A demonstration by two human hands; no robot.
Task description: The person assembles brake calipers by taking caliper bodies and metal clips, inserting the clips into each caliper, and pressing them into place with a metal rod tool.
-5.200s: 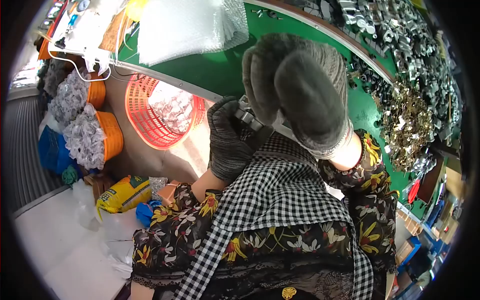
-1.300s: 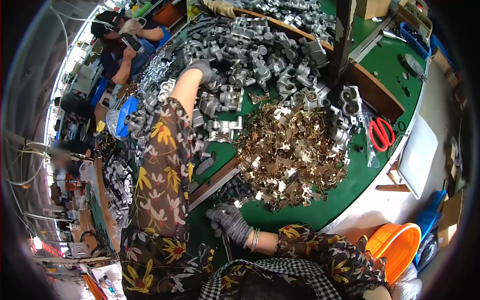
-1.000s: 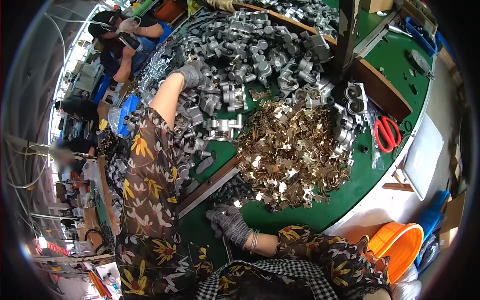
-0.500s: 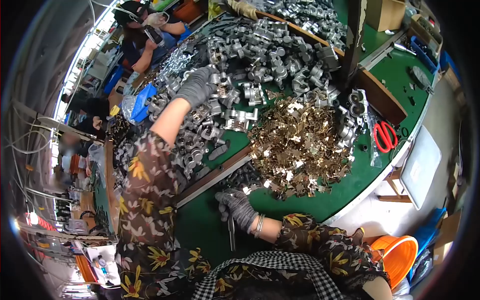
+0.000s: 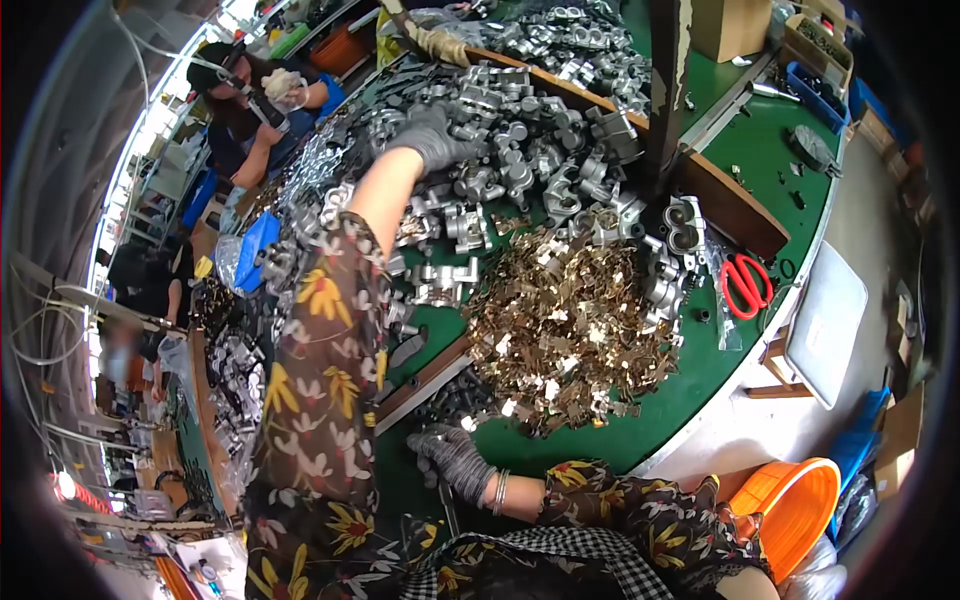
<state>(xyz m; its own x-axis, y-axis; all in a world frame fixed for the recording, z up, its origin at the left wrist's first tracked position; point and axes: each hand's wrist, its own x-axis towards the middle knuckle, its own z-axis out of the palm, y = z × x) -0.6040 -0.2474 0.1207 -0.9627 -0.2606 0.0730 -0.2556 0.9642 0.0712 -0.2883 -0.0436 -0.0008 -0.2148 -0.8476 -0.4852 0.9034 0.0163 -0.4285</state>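
My left hand (image 5: pixel 432 142), in a grey glove, reaches far forward over a heap of grey metal castings that look like brake calipers (image 5: pixel 520 165). Its fingers appear spread on the castings, partly lost against them. Near the table's front edge, my right hand (image 5: pixel 455 462), also gloved, is closed around a slim metal tool (image 5: pixel 447 508) whose shaft points down toward my body. The tool's other end is hidden in the fist. Just beyond that hand are small dark parts (image 5: pixel 455 400) and a big pile of brass-coloured metal clips (image 5: pixel 575 335).
A wooden strip (image 5: pixel 425 385) divides the green table (image 5: pixel 690 385). Red-handled scissors (image 5: pixel 745 287) lie right of the clips, near a dark post (image 5: pixel 668 100). An orange bucket (image 5: pixel 790 515) and a stool (image 5: pixel 828 325) stand at right. Another person (image 5: pixel 240 110) works at upper left.
My left hand has moved forward and right over the castings. My right hand stays low, still around the tool. The whole view has shifted slightly.
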